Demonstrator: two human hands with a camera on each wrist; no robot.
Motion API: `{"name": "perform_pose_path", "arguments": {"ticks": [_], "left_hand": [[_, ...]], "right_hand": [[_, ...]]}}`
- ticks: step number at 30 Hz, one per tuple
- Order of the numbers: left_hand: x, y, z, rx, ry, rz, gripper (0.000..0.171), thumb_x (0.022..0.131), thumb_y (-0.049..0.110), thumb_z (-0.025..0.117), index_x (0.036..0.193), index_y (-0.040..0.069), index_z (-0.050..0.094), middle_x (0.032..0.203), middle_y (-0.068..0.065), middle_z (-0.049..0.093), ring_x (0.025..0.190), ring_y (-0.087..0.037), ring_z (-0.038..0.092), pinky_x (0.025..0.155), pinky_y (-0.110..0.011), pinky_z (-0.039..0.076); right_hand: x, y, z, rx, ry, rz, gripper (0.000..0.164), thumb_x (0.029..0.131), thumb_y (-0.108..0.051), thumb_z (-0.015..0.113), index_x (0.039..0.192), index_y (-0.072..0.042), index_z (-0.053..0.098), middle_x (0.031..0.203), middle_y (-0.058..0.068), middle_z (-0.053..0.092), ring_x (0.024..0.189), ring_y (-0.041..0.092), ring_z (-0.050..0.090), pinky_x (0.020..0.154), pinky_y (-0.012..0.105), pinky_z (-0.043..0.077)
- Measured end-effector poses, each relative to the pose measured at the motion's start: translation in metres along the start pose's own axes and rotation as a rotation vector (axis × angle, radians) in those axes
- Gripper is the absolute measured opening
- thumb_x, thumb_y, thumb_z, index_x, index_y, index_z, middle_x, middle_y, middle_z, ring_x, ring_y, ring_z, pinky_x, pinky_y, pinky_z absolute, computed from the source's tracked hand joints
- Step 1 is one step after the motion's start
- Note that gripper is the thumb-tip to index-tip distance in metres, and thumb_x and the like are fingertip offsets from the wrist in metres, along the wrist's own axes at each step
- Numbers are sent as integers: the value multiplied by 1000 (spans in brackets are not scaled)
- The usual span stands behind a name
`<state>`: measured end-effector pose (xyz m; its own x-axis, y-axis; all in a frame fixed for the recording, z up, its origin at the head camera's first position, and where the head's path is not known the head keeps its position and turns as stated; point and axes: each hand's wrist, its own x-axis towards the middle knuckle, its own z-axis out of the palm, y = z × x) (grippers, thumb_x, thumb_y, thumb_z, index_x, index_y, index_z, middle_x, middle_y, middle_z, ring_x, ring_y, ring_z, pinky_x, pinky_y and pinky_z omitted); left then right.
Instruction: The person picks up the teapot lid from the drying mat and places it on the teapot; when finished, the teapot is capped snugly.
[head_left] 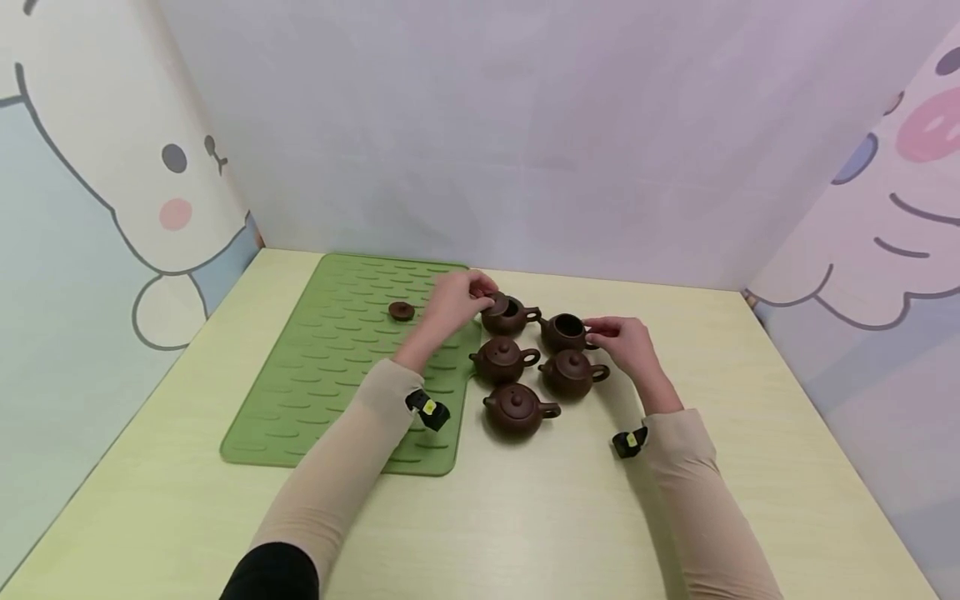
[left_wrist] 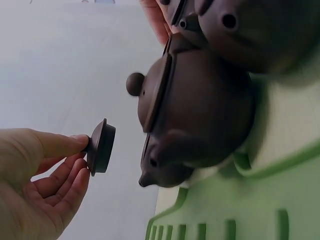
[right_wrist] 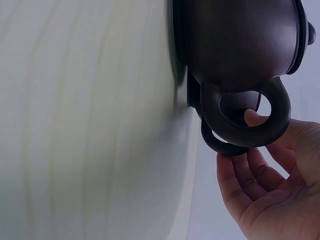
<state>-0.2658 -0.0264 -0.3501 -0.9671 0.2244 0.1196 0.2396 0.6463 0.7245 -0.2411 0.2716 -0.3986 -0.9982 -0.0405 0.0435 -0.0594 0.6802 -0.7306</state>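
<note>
My left hand pinches a dark brown teapot lid by its knob. In the head view that lid appears over the back-left teapot, whose mouth is partly exposed; the left wrist view shows it raised, apart from the pots. My right hand holds the handle of the back-right teapot, which has no lid on and stands on the table. Close by are three lidded teapots: a middle-left one, a middle-right one and a front one.
A green ridged mat covers the left part of the pale wooden table, beside the teapots. Another brown lid lies on the mat, left of my left hand. A pale curtain rises behind the table, with cartoon-printed cloth at both sides.
</note>
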Motion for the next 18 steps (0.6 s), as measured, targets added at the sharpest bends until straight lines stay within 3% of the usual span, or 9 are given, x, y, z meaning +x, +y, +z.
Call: {"name": "perform_pose_path", "arguments": {"ticks": [18], "left_hand": [[20,47,49,53,-112,115,16,95,17,69,110,15,72,103,0,73,95,-14,66,83,-28,55]], "right_hand": [[1,1,1,-1,9,-12,31,94,-8,68,123,1,69,116,23,72,84,0,63,73,11,49]]}}
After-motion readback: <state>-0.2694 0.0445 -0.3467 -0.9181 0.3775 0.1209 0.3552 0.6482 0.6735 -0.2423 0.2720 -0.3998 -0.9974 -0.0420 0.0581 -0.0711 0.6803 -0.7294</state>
